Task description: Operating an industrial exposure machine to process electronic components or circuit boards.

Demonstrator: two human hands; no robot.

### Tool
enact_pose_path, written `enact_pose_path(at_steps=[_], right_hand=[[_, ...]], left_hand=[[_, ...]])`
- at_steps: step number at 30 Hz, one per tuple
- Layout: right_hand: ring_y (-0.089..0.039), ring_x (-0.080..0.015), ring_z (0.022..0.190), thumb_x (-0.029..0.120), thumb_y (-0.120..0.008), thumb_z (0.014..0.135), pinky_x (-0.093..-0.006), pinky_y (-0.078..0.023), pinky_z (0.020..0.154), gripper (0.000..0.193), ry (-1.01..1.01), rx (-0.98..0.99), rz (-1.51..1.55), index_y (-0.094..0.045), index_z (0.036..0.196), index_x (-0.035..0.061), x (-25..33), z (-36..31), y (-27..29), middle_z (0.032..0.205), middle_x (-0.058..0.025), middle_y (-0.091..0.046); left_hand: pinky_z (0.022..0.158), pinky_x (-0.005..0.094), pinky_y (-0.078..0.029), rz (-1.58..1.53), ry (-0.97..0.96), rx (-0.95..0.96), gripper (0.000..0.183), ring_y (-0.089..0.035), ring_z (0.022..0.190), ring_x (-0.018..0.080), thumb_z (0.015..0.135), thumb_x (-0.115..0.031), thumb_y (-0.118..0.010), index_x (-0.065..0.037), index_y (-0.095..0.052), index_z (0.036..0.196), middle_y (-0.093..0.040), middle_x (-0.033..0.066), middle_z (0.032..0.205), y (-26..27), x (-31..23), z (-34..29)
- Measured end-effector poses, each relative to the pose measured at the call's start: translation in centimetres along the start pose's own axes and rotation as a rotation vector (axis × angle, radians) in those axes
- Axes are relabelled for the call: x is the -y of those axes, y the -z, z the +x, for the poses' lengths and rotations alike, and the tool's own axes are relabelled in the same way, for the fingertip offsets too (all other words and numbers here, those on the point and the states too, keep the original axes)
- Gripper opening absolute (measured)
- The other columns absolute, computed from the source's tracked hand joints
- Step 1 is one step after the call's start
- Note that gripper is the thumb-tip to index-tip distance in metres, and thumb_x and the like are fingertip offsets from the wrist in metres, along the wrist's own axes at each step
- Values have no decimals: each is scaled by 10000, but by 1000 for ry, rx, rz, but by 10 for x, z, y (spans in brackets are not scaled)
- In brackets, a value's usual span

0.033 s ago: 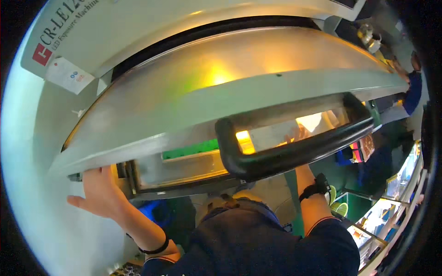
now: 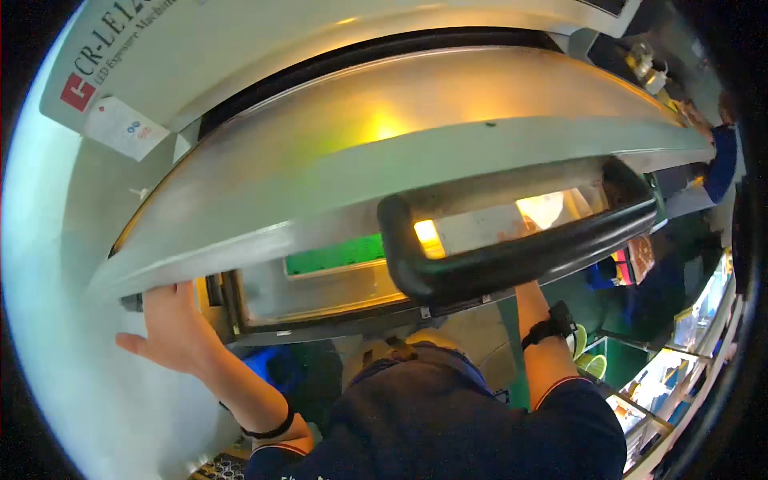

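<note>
A large grey metal lid (image 2: 432, 152) of a machine spans the view, with a thick black handle (image 2: 528, 256) on its front. Under its left corner is my left hand (image 2: 172, 332), thumb stretched out to the side and fingertips hidden beneath the edge. It seems flat against the corner, next to the dark end of a framed tray (image 2: 320, 300). A green panel (image 2: 336, 254) lies in that tray. My right forearm (image 2: 532, 320), with a black wristband, reaches up behind the handle. Of my right hand (image 2: 518, 230), only a blurred part shows through the handle's opening.
The machine's pale upper housing (image 2: 264, 48) rises behind the lid. At the far right stands another person, of whom a dark sleeve (image 2: 722, 164) shows. Green baskets (image 2: 592, 364) and a lit rack (image 2: 648, 384) are at lower right. Something blue (image 2: 272, 368) is below the tray.
The lid, handle and tray sit slightly shifted to the right in the view. The fingers of my right hand show less clearly behind the handle. My left hand keeps its place.
</note>
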State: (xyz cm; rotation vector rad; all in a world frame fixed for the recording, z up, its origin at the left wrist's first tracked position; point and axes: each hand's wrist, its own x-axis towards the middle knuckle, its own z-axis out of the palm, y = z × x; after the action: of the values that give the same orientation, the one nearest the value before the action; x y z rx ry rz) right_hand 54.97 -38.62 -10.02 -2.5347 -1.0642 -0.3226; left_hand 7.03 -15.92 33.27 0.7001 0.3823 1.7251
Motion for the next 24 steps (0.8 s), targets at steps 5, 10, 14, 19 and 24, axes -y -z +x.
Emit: enact_pose_path(at_steps=[5,10,14,19,24], right_hand=[[-494,-355,1235,643,-699,754,-494,-386,1059,902,-305,617,-249,-466,1309,-29,33,61,42,1325,-211,-526],[-467,-376,1287,687,-821,558,-484,-428,1030,1327,-297,658,-22,-234,1463,-87,-83,42,-4,1476,-249,-377],[-635,-288,1048,578,-858,595,-404,-589,678,1090,-661,1077,218,-432,1370,-59,6,40,46,1313,-199,-551],[-645,-236,700,280,-809,769,-375,-542,558,510,-883,861,672,-638,1150,-12,19,-51,125,948,-123,-679],[-626,-180,734,210,-689,847,-367,-511,687,279,-741,413,642,-692,939,-54,3,-183,132,856,-88,-701]], left_hand=[[1154,625,23,-376,174,365,966,-136,1448,391,869,-715,-442,-17,-229,1502,-170,193,1581,-9,-5,21],[1168,610,-18,-367,204,250,1022,-101,1462,402,827,-749,-465,-54,-187,1521,-148,178,1593,-39,15,18],[1159,621,-77,-404,250,559,959,-191,1438,441,843,-680,-501,-62,-218,1520,-200,215,1568,-3,1,23],[1190,559,-65,-155,357,305,843,-120,1481,366,919,-470,-580,-91,-157,1541,-155,169,1600,20,59,3],[1192,511,-96,1372,384,932,963,-159,1462,384,827,-553,-673,-59,-231,1526,-156,230,1585,195,232,-14]])
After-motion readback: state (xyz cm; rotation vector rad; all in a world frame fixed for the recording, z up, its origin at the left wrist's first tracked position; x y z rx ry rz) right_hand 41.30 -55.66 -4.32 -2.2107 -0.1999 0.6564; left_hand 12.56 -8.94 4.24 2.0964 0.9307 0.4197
